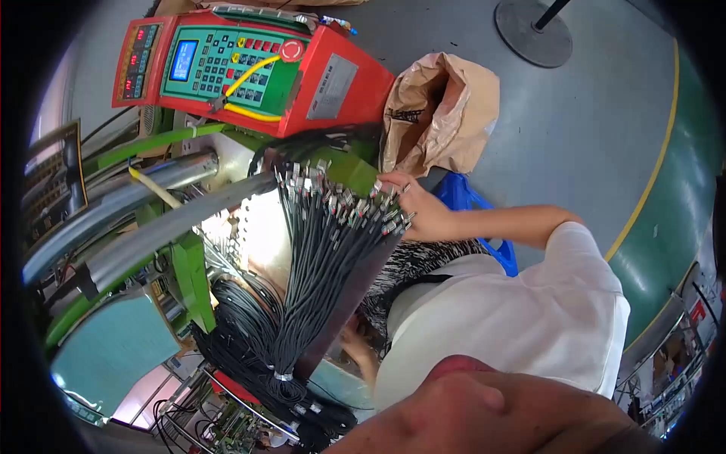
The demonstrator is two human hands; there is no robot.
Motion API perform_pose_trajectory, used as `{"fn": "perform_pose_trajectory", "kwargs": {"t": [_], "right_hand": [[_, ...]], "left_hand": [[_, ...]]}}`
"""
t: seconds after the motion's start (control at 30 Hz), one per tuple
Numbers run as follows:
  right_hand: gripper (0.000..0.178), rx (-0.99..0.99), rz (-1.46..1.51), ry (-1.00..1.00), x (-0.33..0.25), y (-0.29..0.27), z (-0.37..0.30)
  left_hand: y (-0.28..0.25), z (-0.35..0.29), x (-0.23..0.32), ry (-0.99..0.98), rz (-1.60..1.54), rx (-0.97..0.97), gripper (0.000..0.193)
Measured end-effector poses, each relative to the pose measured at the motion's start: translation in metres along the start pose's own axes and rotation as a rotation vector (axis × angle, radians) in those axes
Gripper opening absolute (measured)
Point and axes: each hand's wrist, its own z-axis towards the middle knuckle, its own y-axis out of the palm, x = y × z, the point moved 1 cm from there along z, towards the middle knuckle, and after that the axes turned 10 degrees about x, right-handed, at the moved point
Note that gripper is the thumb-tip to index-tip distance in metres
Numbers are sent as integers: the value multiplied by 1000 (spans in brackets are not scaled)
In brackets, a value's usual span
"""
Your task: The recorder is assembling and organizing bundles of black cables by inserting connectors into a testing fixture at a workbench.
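Observation:
A thick bundle of black cables fans out over the bench, many small metal plugs at its upper end. Lower down, the bundle narrows at a pale tie. My right hand is at the right side of the plug ends, its fingertips closed at a small metal plug; plugs partly cover its fingers. Along the bundle's right side runs a dark brown strip-like edge. Beyond that edge, low near my body, is my left hand, its fingers mostly hidden in shadow. More black cables lie coiled left of the bundle.
A red machine housing with a green keypad stands at the top; yellow-handled cutters lie across it. Beside it are a brown paper bag and a blue stool. A metal bar and green frame are at left.

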Motion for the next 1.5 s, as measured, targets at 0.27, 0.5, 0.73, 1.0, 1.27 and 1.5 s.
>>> {"fn": "perform_pose_trajectory", "kwargs": {"t": [0.27, 0.5, 0.73, 1.0, 1.27, 1.5], "right_hand": [[42, -71, -1034, -41, 293, -51, 119], [41, -426, -1294, -124, 350, -18, 153], [15, -409, -922, -205, 316, -78, 122], [12, -150, -886, -97, 179, -130, 147], [57, 28, -895, -133, 225, -131, 140], [76, 152, -986, 890, 321, -178, 25]], "left_hand": [[110, -20, 120, 948, 444, -108, 30], [176, 20, 144, 1144, 535, -249, 27], [278, -15, 145, 1324, 406, -506, 25], [329, -30, 136, 1474, 590, -750, 20], [343, -5, 153, 1225, 679, -399, 24], [374, 6, 123, 1190, 528, -391, 24]]}}
